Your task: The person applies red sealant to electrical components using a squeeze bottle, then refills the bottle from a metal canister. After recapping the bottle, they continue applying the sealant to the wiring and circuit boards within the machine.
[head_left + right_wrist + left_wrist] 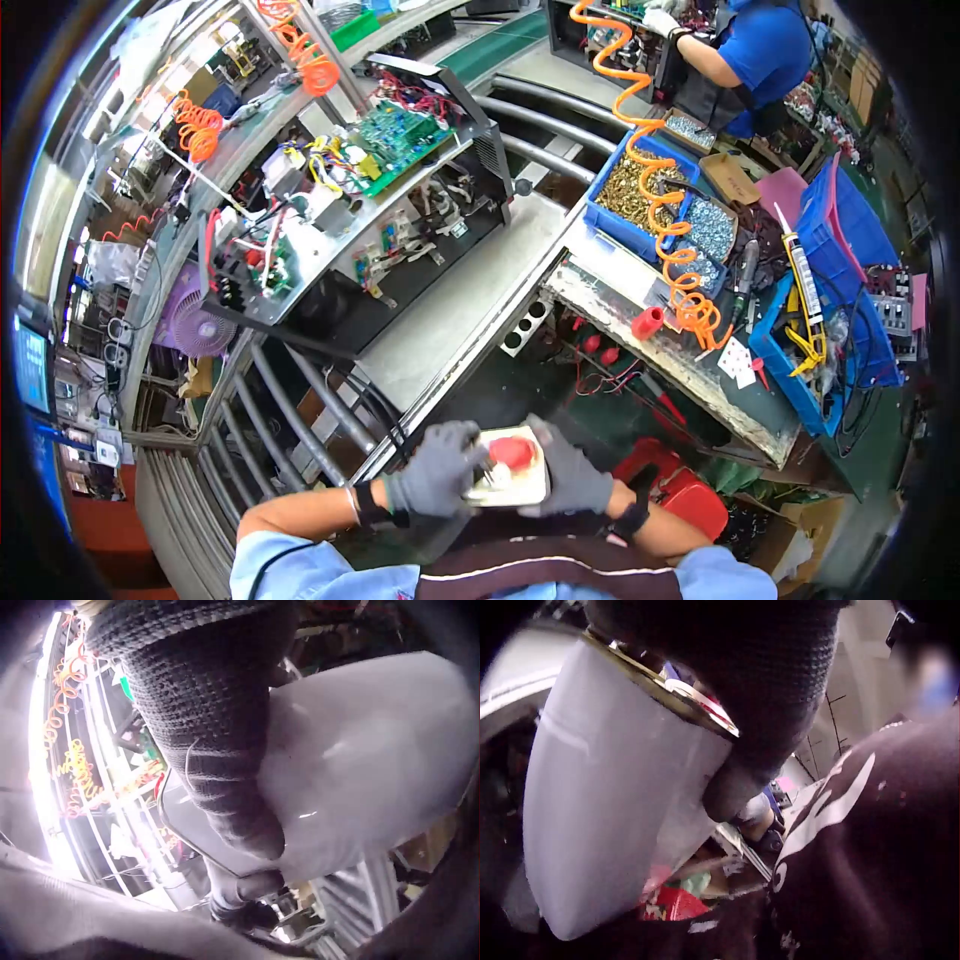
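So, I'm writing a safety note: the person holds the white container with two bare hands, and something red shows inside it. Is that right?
Not quite: the hands aren't bare. The head view shows grey gloves on both the left hand and the right hand. They do hold the white container, and something red shows inside.
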The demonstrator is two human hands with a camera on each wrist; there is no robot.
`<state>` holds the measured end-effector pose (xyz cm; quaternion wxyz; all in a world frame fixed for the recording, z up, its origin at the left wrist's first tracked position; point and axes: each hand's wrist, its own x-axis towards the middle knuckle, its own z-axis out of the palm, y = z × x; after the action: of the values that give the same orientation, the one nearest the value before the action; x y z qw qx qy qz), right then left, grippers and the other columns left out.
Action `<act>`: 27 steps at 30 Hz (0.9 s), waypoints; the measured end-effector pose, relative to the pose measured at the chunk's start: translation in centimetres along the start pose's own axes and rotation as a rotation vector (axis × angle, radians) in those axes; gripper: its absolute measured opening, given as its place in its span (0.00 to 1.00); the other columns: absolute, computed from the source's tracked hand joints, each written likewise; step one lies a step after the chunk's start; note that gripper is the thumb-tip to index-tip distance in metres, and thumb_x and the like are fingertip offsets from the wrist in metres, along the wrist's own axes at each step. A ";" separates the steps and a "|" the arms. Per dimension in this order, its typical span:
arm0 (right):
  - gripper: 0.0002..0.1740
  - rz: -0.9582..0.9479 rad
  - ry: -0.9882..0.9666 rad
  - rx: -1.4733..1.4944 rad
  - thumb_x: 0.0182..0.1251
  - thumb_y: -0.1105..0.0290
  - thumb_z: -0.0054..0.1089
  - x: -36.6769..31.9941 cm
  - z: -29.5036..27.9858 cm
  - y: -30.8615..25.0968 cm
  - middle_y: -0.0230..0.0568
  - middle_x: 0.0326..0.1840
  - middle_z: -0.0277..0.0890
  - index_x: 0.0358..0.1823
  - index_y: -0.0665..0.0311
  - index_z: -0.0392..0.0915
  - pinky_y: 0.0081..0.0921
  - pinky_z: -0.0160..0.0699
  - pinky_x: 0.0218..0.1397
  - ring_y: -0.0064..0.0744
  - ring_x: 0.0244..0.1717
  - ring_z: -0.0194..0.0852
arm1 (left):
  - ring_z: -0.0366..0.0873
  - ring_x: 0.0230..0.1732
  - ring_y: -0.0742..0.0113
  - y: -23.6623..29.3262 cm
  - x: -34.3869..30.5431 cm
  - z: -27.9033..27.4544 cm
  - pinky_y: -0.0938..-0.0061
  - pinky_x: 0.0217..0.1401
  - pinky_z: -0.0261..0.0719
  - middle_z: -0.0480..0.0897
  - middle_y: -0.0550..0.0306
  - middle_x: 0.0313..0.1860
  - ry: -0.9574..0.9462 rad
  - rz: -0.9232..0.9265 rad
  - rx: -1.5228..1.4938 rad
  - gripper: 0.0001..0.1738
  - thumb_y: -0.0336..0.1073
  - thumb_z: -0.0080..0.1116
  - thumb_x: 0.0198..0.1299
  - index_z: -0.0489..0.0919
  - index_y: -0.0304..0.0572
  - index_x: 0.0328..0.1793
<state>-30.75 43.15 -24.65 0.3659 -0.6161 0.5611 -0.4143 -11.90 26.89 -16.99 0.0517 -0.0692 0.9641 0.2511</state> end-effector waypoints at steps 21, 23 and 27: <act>0.53 -0.016 0.344 -0.608 0.40 0.44 0.74 22.0 -5.7 -4.8 0.56 0.61 0.58 0.65 0.65 0.62 0.42 0.64 0.65 0.57 0.61 0.60 | 0.60 0.69 0.43 -17.7 7.6 -13.8 0.46 0.75 0.46 0.66 0.42 0.65 0.248 0.194 0.325 0.60 0.66 0.68 0.33 0.60 0.45 0.72; 0.37 0.063 0.274 -0.620 0.48 0.45 0.68 23.9 -7.4 -7.5 0.50 0.48 0.69 0.53 0.64 0.71 0.39 0.73 0.54 0.49 0.50 0.72 | 0.62 0.67 0.44 -18.0 7.6 -13.7 0.46 0.74 0.48 0.68 0.44 0.63 0.289 0.203 0.311 0.60 0.69 0.67 0.32 0.63 0.42 0.70; 0.19 0.252 -0.107 -0.842 0.54 0.55 0.64 27.6 -9.3 -10.3 0.46 0.31 0.75 0.35 0.63 0.74 0.39 0.74 0.43 0.47 0.39 0.77 | 0.64 0.66 0.47 -18.3 7.6 -13.3 0.47 0.74 0.49 0.70 0.44 0.61 0.328 0.212 0.296 0.58 0.68 0.67 0.31 0.65 0.43 0.69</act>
<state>-34.54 16.94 -8.84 0.1590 -0.6589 0.7320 -0.0693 -17.37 3.71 -15.24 -0.1224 0.0009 0.9878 0.0963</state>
